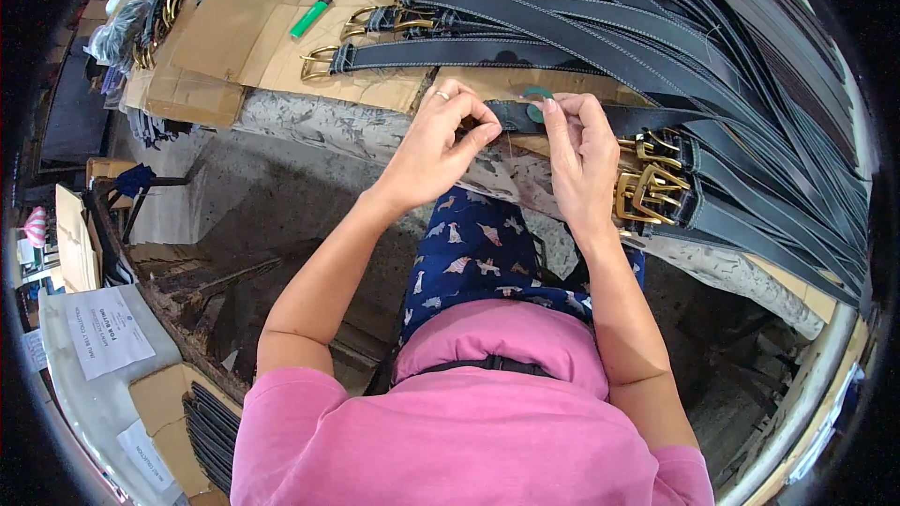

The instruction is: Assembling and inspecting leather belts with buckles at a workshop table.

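Note:
My left hand [445,136] is closed, its thumb and forefinger pinching the end of a black stitched belt [511,115] over the table's near edge. By the belt, my right hand [583,155] is closed around a small tool with a green loop handle [535,111]; its working end is hidden. A thin thread seems to hang just below the belt, between my hands. Right beside my right hand, several gold buckles [652,186] lie in a cluster. Behind my hands another black belt [450,54] lies flat with its gold buckle to the left.
Many black belts [647,19] are heaped across the table's back and right. A green lighter [310,17] rests on cardboard [267,37] at the left. A padded, stained edge [319,128] runs along the table front. At lower left stands a grey plastic bin [103,347] beside a carton of dark strips [211,431].

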Action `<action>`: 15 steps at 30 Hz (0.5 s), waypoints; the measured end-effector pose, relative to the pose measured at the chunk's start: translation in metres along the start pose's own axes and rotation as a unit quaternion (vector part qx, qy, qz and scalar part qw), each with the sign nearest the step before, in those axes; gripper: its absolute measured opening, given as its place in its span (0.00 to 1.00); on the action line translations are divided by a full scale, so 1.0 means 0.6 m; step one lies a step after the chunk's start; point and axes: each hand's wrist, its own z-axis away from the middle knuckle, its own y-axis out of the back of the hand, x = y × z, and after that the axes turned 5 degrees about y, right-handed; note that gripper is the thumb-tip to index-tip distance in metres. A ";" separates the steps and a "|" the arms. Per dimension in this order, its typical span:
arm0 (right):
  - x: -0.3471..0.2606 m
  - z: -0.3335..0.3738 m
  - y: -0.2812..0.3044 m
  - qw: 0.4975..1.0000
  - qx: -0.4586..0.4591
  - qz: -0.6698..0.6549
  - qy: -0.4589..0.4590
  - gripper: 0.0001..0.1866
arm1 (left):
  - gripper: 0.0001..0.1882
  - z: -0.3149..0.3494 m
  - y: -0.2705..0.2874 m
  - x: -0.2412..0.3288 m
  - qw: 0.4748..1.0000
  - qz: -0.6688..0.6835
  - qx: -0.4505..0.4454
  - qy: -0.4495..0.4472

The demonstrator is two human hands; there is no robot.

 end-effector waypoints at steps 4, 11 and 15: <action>0.008 0.000 -0.004 0.999 0.000 0.012 0.030 0.08 | 0.07 -0.001 0.022 -0.026 0.992 0.090 -0.089 -0.010; 0.010 0.005 -0.007 0.997 -0.020 0.029 0.067 0.06 | 0.07 -0.004 0.031 -0.028 0.961 0.243 -0.120 0.053; 0.007 0.006 -0.007 0.997 -0.035 0.041 0.054 0.07 | 0.11 0.000 0.042 -0.025 0.945 0.276 -0.137 0.111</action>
